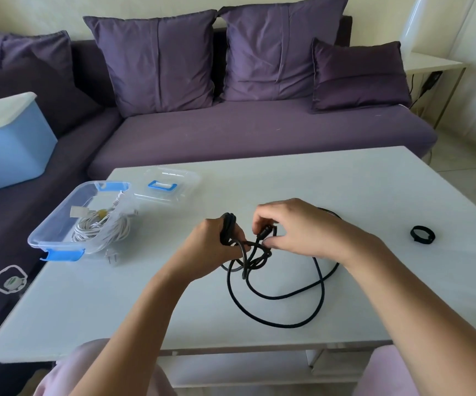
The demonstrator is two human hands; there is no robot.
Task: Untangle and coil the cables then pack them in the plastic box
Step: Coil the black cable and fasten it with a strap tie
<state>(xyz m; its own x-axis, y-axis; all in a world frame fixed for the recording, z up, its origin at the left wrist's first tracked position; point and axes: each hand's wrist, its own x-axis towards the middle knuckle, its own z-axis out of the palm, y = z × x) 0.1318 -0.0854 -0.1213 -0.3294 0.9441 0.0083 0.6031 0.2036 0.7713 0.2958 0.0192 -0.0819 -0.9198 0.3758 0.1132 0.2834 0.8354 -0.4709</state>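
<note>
A long black cable (274, 324) lies in loose loops on the white table (345, 181). My left hand (214, 250) grips a bundle of its turns, held upright above the table. My right hand (291, 227) pinches the cable's black plug end just right of that bundle. A clear plastic box (59, 221) with blue clips stands at the table's left edge. A coiled white cable (102, 227) lies inside it, and its plug (111, 255) hangs out onto the table. The box's clear lid (168, 184) with a blue handle lies behind it.
A small black strap ring (423, 234) lies on the table's right side. A purple sofa (245, 130) with cushions runs behind and to the left. A blue bin (8, 144) with a white lid sits on the sofa at left. A side table (431, 64) stands at back right.
</note>
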